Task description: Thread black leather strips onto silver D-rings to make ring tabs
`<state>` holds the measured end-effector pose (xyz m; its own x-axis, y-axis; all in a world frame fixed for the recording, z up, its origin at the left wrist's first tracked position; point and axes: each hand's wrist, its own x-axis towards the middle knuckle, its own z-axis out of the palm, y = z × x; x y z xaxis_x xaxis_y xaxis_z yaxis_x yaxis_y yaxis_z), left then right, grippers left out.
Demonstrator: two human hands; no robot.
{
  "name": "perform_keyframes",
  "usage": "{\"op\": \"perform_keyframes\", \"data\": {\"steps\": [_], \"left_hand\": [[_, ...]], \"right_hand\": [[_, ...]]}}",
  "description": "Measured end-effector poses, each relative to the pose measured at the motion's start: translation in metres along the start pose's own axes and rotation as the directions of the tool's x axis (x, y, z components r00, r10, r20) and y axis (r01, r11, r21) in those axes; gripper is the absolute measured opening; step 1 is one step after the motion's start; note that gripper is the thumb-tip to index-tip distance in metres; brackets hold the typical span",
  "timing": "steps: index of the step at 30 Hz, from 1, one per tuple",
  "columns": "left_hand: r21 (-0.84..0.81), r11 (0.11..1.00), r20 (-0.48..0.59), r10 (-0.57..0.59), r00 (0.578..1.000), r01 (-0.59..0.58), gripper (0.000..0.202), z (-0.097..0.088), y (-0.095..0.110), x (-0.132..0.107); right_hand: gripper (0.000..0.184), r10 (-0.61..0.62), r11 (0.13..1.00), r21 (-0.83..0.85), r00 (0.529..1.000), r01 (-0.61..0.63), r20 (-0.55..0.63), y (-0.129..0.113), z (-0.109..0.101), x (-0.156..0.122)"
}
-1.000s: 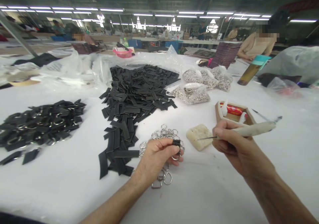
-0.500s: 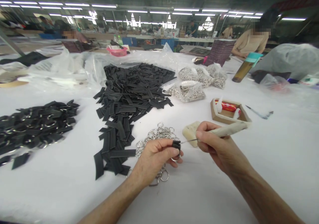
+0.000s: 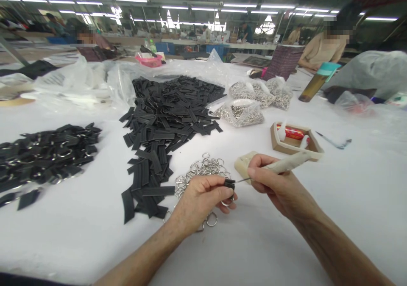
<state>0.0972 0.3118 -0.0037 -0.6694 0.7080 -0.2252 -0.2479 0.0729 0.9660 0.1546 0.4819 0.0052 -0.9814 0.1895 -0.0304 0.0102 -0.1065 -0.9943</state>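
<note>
My left hand (image 3: 200,197) pinches a short black strip (image 3: 229,184) folded over a metal ring (image 3: 227,202), between thumb and fingers. My right hand (image 3: 280,186) is closed around a tool (image 3: 288,163) with a thick off-white handle and a thin metal tip. That tip reaches the folded strip's upper edge; whether it touches cannot be made out. Behind my left hand lies a heap of silver rings (image 3: 208,165), partly covered by the hand. A pale yellowish block (image 3: 243,163) sits just behind my right fingers.
A large pile of black strips (image 3: 178,108) spreads across the middle. Strips with rings (image 3: 57,150) are heaped at left. Bags of rings (image 3: 240,113), a cardboard tray (image 3: 286,146) with a red tube, a thin tool (image 3: 333,141) and a bottle (image 3: 318,82) stand right. People work beyond.
The view has tilted slightly, so the table's things sit a little higher. Both hands keep their grips, the tool's tip staying by the folded strip; the handle's far end has swung slightly.
</note>
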Motion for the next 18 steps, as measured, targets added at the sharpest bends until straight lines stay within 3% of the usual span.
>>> {"op": "perform_keyframes", "data": {"steps": [7,11,18], "left_hand": [[-0.018,0.995,-0.021,-0.094,0.995,0.093,0.015,0.000,0.001,-0.001],[-0.052,0.991,-0.024,-0.121,0.992,0.120,0.017,-0.001,-0.002,-0.001],[-0.101,0.990,-0.010,-0.100,0.995,0.098,0.018,-0.002,-0.005,0.000]], "right_hand": [[0.023,-0.009,0.999,-0.038,1.000,0.009,-0.001,-0.001,0.000,-0.003],[0.025,-0.047,0.999,0.022,0.998,0.048,-0.049,-0.009,-0.004,-0.003],[0.024,-0.108,0.988,0.103,0.990,0.117,-0.091,-0.012,-0.006,-0.003]]}}
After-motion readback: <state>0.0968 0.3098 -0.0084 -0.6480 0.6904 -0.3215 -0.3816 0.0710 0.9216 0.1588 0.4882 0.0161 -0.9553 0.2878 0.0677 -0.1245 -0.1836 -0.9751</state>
